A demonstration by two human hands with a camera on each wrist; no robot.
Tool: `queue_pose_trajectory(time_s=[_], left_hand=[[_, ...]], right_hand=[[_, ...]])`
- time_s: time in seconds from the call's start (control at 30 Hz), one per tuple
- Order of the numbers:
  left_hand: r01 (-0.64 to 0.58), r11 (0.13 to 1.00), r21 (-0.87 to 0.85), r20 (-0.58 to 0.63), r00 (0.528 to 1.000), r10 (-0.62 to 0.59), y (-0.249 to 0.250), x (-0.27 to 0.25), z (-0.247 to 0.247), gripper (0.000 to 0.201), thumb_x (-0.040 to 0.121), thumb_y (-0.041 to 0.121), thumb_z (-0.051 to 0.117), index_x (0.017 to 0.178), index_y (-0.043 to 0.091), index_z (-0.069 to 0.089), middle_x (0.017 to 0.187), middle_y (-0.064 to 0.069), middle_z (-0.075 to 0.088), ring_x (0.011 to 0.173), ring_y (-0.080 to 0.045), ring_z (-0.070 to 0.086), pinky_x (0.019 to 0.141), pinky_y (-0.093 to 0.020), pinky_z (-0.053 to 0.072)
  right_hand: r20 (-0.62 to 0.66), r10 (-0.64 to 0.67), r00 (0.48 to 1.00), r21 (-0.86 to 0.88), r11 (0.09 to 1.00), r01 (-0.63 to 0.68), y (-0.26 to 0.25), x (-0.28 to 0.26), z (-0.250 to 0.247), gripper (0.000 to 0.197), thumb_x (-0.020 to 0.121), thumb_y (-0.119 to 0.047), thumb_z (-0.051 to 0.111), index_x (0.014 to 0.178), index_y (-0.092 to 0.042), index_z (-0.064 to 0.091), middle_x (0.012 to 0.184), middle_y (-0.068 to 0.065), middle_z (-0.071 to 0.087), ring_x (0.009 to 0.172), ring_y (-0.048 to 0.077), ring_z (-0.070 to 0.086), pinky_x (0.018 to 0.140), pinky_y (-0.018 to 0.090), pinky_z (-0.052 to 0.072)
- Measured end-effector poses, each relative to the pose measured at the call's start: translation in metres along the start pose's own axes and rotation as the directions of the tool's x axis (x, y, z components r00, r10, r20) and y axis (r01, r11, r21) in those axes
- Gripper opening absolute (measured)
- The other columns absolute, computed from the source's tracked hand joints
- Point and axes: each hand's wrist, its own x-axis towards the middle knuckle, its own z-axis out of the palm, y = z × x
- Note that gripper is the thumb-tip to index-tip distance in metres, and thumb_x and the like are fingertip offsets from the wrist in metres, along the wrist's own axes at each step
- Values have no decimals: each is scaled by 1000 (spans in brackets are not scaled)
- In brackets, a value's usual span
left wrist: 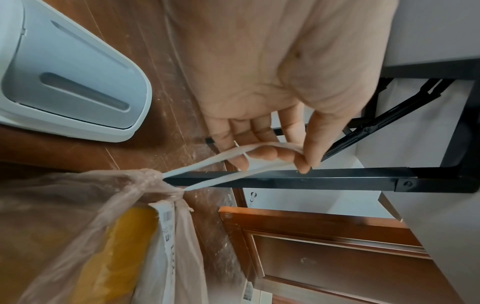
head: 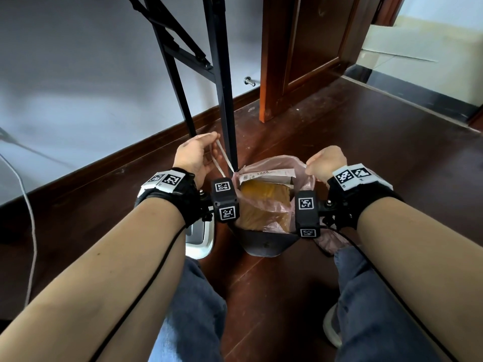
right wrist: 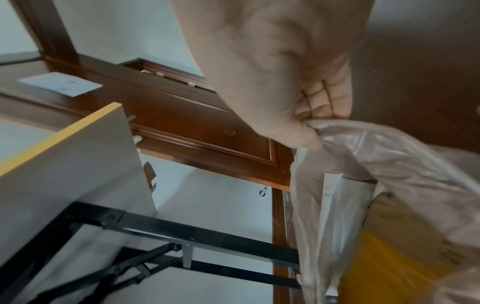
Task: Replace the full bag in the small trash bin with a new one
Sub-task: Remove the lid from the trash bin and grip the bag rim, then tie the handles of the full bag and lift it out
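A pink see-through trash bag (head: 271, 207) stands in the small dark bin (head: 264, 244) on the wooden floor, between my knees. It holds a yellow-brown package (head: 261, 197) and a white labelled parcel. My left hand (head: 201, 155) is raised to the bag's upper left, and its fingers (left wrist: 262, 153) are hooked through the white drawstring loop (left wrist: 207, 164), which is pulled taut. My right hand (head: 325, 160) is closed in a fist and pinches the bag's rim (right wrist: 327, 131) on the right side. The bag's mouth is open between both hands.
A white plastic lid (head: 200, 239) lies on the floor left of the bin. Black metal table legs (head: 222, 87) stand just behind the bag. A brown door frame (head: 266, 74) is at the back, and a white cable (head: 31, 205) runs along the left.
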Motion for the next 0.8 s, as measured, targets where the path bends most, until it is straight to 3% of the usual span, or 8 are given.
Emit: queue_pose_trajectory(time_s=[0.07, 0.2, 0.33, 0.43, 0.57, 0.73, 0.8], left_hand=[[0, 1000, -9, -23, 1000, 0, -1, 0, 2, 6, 85, 10, 64, 81, 11, 68, 52, 7, 60, 53, -6, 54, 68, -26, 53], [-44, 999, -23, -46, 998, 42, 1, 0, 3, 5, 83, 7, 66, 80, 10, 68, 55, 5, 62, 58, -11, 57, 67, -28, 54], [-65, 997, -34, -41, 997, 64, 1, 1, 4, 5, 83, 9, 66, 80, 12, 69, 65, 1, 65, 71, -18, 61, 83, -41, 54], [-65, 997, -29, -21, 998, 64, 1, 0, 5, 5, 85, 10, 65, 81, 12, 69, 71, 1, 66, 76, -18, 61, 91, -44, 54], [-62, 998, -4, 16, 998, 62, 0, -1, 6, 4, 86, 11, 65, 88, 13, 68, 89, -4, 70, 90, -20, 66, 98, -44, 50], [-51, 999, 6, 103, 993, 50, -2, -1, 6, 16, 87, 4, 61, 101, 12, 66, 93, -7, 71, 91, -21, 68, 93, -39, 53], [-40, 999, -2, 139, 990, 40, -2, -2, 8, 19, 87, 2, 59, 103, 10, 66, 89, -7, 72, 87, -21, 68, 88, -37, 55]], right_hand=[[-49, -16, 999, -80, 997, 12, 1, -2, -2, 20, 82, 0, 60, 98, 0, 71, 106, 19, 69, 99, 36, 65, 84, 37, 55], [-116, -58, 992, -127, 991, 43, 1, -4, -3, 19, 85, -9, 61, 100, -3, 70, 107, 19, 69, 99, 37, 64, 80, 35, 51], [-89, -213, 973, -10, 977, 213, -1, -4, -1, 24, 88, -20, 61, 87, 0, 73, 94, 18, 71, 92, 35, 65, 74, 31, 48], [-162, -366, 917, 99, 918, 384, -7, -7, 2, 22, 89, -18, 59, 88, -1, 73, 92, 15, 71, 92, 31, 64, 79, 33, 48], [-239, -444, 864, 308, 809, 501, -17, -8, 6, 20, 90, -14, 57, 84, 2, 67, 76, 7, 67, 74, 21, 61, 79, 37, 52], [-200, -481, 854, 303, 798, 521, -20, -5, 11, 15, 86, -16, 64, 90, -5, 73, 92, 13, 69, 85, 23, 62, 85, 37, 51], [-133, -485, 864, 346, 794, 499, -22, -6, 13, 14, 86, -14, 66, 91, -4, 74, 87, 6, 71, 84, 19, 63, 87, 39, 53]])
